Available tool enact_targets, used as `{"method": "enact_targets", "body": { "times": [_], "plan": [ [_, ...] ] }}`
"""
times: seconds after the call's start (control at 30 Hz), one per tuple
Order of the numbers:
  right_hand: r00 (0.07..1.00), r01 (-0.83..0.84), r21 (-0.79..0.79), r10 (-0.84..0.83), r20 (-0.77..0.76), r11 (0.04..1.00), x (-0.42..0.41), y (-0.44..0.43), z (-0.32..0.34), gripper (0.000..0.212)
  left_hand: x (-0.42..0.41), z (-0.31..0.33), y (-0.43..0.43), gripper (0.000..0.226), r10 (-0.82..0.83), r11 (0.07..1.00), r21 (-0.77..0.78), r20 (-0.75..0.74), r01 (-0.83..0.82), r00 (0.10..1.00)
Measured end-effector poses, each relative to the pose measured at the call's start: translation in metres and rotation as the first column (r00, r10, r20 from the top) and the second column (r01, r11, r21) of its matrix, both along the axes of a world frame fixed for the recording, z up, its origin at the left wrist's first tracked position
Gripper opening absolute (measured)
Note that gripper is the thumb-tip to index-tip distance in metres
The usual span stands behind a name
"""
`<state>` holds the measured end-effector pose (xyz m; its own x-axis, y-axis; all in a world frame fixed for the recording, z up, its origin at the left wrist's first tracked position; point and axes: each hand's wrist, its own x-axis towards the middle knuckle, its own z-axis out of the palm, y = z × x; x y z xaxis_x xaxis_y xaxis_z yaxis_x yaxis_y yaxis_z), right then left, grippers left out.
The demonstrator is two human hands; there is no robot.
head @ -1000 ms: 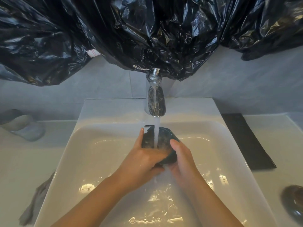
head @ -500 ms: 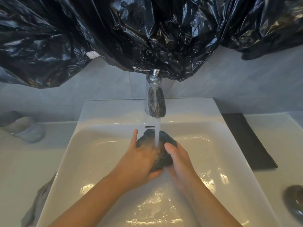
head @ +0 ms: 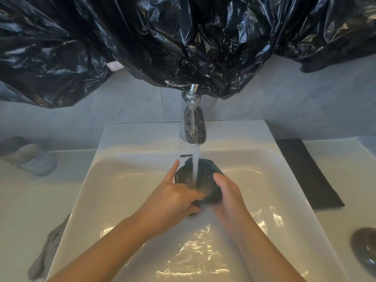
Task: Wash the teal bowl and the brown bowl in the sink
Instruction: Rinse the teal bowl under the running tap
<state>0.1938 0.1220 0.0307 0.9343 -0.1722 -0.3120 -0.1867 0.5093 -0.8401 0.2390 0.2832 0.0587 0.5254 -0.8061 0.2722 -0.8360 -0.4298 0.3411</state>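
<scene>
The teal bowl [head: 205, 176] is held in the white sink [head: 130, 180] under the running tap [head: 193, 127], and the water stream falls into it. My right hand [head: 227, 198] grips the bowl's right side, thumb on the rim. My left hand [head: 173, 200] holds the left side with fingers reaching into the bowl and the forefinger stretched up along the rim. The brown bowl [head: 365, 249] sits on the counter at the far right edge, partly cut off.
Black plastic sheeting [head: 183, 41] hangs over the wall above the tap. A black mat [head: 305, 171] lies right of the sink. A grey cloth [head: 46, 251] hangs at the sink's left edge, and a pale dish [head: 30, 159] stands on the left counter.
The bowl has tilted so its opening faces more upward under the stream. My left fingers have moved from the outside into the bowl.
</scene>
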Motion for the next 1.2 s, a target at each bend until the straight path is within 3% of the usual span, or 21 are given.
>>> {"method": "enact_targets", "body": {
  "times": [0.07,0.2,0.3,0.43,0.53,0.6,0.73,0.8,0.87,0.97,1.07,1.2],
  "plan": [
    [1.000,-0.013,0.003,0.013,-0.003,1.000,0.000,-0.001,-0.002,0.046,0.002,-0.001,0.004,0.009,0.005,0.999,0.032,0.059,-0.007,0.998],
    [0.999,-0.028,0.010,0.029,-0.027,1.000,0.000,-0.002,-0.001,0.044,0.020,-0.003,0.017,0.008,-0.097,0.958,0.288,0.290,0.010,0.952],
    [0.998,-0.029,0.090,0.033,-0.045,0.996,0.001,0.001,0.000,0.045,0.024,-0.005,0.014,0.018,-0.115,0.961,0.277,0.354,0.013,0.928],
    [0.996,-0.085,0.394,0.078,0.032,0.915,-0.002,0.010,0.005,0.069,0.007,-0.008,-0.003,0.007,-0.015,0.997,0.077,0.230,-0.003,0.973],
    [0.997,-0.077,0.523,0.056,0.056,0.849,-0.004,0.011,0.008,0.055,-0.012,-0.011,-0.022,0.020,0.107,0.993,-0.061,0.042,-0.105,0.993],
    [1.000,-0.028,0.555,0.022,0.016,0.831,-0.004,0.005,0.004,0.057,-0.014,-0.012,-0.024,0.017,0.080,0.994,-0.077,0.049,-0.076,0.996],
    [0.997,-0.005,0.524,0.046,-0.064,0.851,-0.004,0.004,0.001,0.058,0.009,-0.008,-0.003,0.024,-0.097,0.988,0.138,0.256,0.063,0.962],
    [0.993,-0.035,0.529,0.091,-0.079,0.848,-0.002,0.006,0.001,0.062,0.018,-0.003,0.005,0.042,-0.107,0.949,0.314,0.304,0.007,0.946],
    [0.992,-0.061,0.538,0.113,-0.063,0.841,-0.001,0.006,0.001,0.062,0.020,0.000,0.007,0.053,-0.091,0.919,0.392,0.323,-0.046,0.942],
    [0.991,-0.104,0.533,0.131,-0.013,0.840,-0.001,0.005,0.001,0.059,0.017,0.003,0.003,0.054,-0.056,0.906,0.419,0.274,-0.067,0.960],
    [0.986,-0.139,0.502,0.168,-0.013,0.854,-0.002,0.004,-0.001,0.058,0.014,0.000,-0.001,0.049,-0.046,0.945,0.328,0.158,-0.009,0.986],
    [0.982,-0.161,0.485,0.189,-0.010,0.860,-0.002,0.002,-0.003,0.062,0.015,0.000,0.002,0.056,-0.136,0.964,0.249,0.156,0.094,0.978]
  ]
}}
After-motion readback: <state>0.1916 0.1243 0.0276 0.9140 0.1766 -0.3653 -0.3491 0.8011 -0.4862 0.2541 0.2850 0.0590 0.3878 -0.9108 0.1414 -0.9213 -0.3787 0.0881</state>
